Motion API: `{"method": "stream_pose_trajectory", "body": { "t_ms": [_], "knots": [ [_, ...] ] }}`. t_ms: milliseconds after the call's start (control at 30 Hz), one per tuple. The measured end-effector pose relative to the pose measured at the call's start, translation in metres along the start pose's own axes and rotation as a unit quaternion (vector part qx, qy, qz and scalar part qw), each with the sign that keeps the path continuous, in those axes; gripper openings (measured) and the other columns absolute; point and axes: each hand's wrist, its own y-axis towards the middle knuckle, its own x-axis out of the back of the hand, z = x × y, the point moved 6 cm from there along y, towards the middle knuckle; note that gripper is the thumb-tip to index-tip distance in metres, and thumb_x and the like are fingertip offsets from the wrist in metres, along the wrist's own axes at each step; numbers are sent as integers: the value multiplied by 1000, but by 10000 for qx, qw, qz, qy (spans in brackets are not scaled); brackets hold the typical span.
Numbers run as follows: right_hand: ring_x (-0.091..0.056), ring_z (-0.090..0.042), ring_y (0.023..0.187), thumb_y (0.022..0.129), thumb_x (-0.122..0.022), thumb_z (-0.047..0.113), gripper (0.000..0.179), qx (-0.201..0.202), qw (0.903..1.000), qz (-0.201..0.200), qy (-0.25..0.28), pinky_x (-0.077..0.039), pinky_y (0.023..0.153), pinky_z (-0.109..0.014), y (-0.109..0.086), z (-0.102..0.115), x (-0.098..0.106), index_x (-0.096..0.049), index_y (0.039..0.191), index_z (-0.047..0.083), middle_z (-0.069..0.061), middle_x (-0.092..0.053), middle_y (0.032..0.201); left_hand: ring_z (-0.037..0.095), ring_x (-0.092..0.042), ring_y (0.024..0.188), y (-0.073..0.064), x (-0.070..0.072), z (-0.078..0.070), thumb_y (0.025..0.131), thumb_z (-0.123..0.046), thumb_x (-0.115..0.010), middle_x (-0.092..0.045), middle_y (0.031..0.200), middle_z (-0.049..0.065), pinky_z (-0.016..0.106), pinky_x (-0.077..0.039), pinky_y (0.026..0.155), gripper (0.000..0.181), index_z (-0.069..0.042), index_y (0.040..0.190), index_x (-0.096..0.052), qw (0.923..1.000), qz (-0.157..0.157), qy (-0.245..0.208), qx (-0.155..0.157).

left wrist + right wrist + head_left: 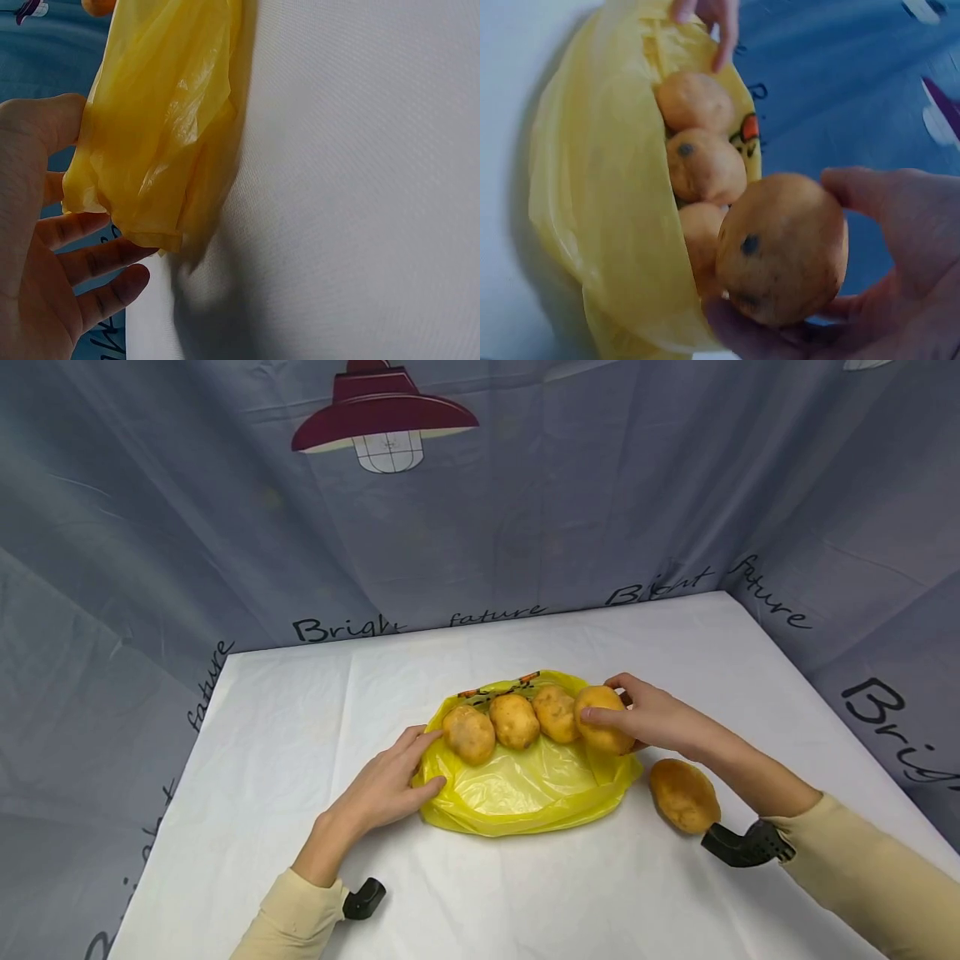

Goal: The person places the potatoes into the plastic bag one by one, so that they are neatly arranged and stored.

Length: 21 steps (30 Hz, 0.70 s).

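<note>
A yellow plastic bag (517, 793) lies on its base with its mouth facing up, and three potatoes sit in a row inside: a left one (469, 735), a middle one (514, 722) and a right one (556, 714). Over the bag's right end my right hand (651, 720) grips another potato (784, 247), thumb on one side and fingers on the other. My left hand (390, 781) touches the bag's left end, fingers spread and fairly straight. The left wrist view shows its fingers (101, 259) partly hidden behind the yellow plastic.
One more potato (684, 796) lies on the white-covered table (285, 760) to the right of the bag, near my right wrist. Grey-blue curtains (525, 510) with printed lettering and a red lamp picture hang behind the table and at its sides.
</note>
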Motion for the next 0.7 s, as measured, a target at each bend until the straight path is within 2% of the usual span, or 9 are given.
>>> {"method": "stream_pose_trajectory", "body": {
  "t_ms": [67, 200, 367, 433, 533, 700],
  "knots": [
    [-57, -36, 109, 91, -63, 62, 91, 101, 9974, -287, -651, -54, 86, -48, -3, 5, -2, -33, 148, -2, -27, -50, 133, 24, -56, 124, 0, 0, 0, 93, -37, -65, -45, 148, 1, 46, -47, 100, 65, -14, 151, -46, 10000, 5, 15, -8],
    [-60, -36, 106, 89, -66, 62, 89, 427, 9830, -753, -1621, -51, 87, -52, -8, 18, -10, -41, 143, -5, -25, -61, 125, 24, -56, 123, 0, 0, -1, 93, -37, -65, -45, 148, 1, 46, -47, 100, 65, -14, 151, -47, 10000, 0, 7, -12],
    [-63, -27, 82, 85, -71, 58, 80, 660, 9620, -983, -2461, -53, 69, -45, -12, 23, -27, -52, 130, -6, -15, -67, 102, 24, -56, 123, 0, 0, -1, 92, -37, -66, -46, 148, 1, 45, -47, 100, 65, -14, 150, -47, 10000, 8, -8, -1],
    [-59, -24, 72, 84, -73, 56, 75, 720, 9536, -1041, -2730, -50, 60, -41, -13, 23, -33, -55, 123, -5, -10, -64, 92, 24, -56, 123, 0, 0, -1, 92, -37, -66, -46, 148, 2, 45, -47, 99, 65, -13, 150, -47, 10000, 6, -14, 1],
    [-56, -23, 69, 82, -75, 55, 73, 774, 9407, -1143, -3098, -48, 55, -40, -14, 23, -41, -58, 121, -5, -11, -60, 91, 25, -57, 123, 0, 0, -1, 92, -37, -66, -46, 148, 2, 45, -47, 99, 65, -13, 150, -47, 10000, 11, -21, -3],
    [-54, -25, 68, 80, -76, 54, 71, 794, 9352, -1104, -3269, -47, 55, -39, -14, 20, -50, -62, 116, -6, -15, -55, 92, 25, -56, 123, 0, -1, -3, 93, -37, -66, -46, 148, 2, 45, -47, 99, 65, -13, 151, -47, 10000, 8, -34, -14]
  ]
}}
